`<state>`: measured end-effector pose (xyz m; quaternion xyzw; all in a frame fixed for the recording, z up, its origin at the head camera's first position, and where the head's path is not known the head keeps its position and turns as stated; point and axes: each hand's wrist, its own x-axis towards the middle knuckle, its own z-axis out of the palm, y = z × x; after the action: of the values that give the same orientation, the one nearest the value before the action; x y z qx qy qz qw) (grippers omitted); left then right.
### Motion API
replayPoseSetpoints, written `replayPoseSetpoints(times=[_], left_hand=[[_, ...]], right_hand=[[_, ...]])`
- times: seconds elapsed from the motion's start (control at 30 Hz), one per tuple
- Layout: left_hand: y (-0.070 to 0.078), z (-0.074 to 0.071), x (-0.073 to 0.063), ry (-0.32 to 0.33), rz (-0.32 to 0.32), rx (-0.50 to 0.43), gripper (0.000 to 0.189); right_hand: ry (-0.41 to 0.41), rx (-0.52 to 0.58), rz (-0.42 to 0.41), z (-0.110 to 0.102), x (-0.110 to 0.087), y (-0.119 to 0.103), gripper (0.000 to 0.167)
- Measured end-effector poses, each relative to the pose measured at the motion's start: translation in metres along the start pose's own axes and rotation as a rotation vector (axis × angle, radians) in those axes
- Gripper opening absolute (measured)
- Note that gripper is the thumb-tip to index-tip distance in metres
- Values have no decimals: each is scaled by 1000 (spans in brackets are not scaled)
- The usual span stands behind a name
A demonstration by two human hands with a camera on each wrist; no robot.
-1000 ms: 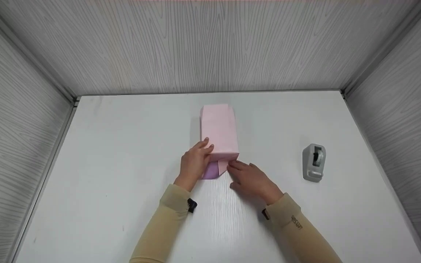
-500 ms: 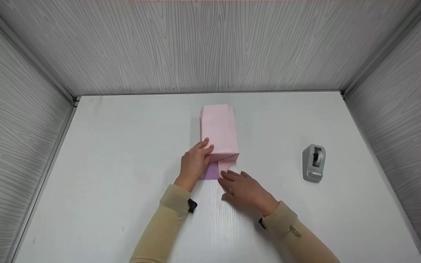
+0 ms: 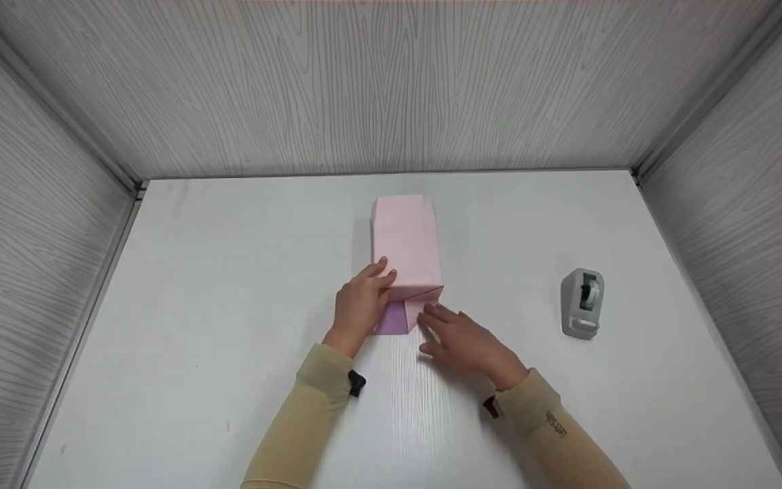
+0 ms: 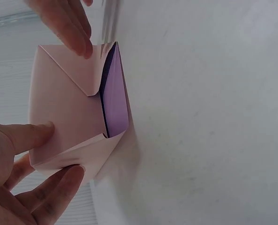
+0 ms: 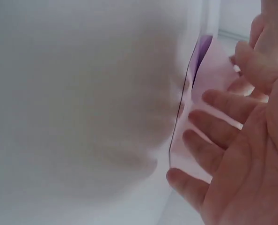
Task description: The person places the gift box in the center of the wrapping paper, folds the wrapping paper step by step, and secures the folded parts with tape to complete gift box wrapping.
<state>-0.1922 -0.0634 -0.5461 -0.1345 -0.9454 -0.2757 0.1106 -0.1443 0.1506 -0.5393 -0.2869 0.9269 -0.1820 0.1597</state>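
A box-shaped packet wrapped in pale pink paper (image 3: pixel 406 238) lies on the white table. At its near end, folded flaps (image 4: pixel 71 65) stick out, and the purple inner side of the paper (image 4: pixel 115 101) shows between them. My left hand (image 3: pixel 358 302) grips the near left corner, thumb against the end face and fingers along the side. The fingers of my right hand (image 3: pixel 467 343) are extended beside the folded right flap (image 3: pixel 417 314). In the right wrist view those fingertips lie close along the paper; whether all of them touch it, I cannot tell.
A grey tape dispenser (image 3: pixel 582 303) with a roll in it stands on the table (image 3: pixel 228 285) to the right. Grey wood-grain panels (image 3: pixel 377 88) enclose the table at the back and both sides.
My right hand slid nearer along the right flap, then moved back up and slightly right beside it. The right flap's outer edge has shifted. My left hand has kept its place on the packet.
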Motion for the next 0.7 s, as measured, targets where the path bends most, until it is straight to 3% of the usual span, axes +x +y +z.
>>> replayPoseSetpoints(times=[0.17, 0.4, 0.7], left_hand=[[1, -2, -1, -5, -4, -3, 35], [2, -2, -1, -9, 4, 18, 34], [0, 0, 0, 21, 27, 41, 32]], right_hand=[[15, -35, 50, 3, 0, 3, 62], [-1, -87, -44, 16, -6, -15, 62], [-90, -138, -109, 22, -14, -30, 63]])
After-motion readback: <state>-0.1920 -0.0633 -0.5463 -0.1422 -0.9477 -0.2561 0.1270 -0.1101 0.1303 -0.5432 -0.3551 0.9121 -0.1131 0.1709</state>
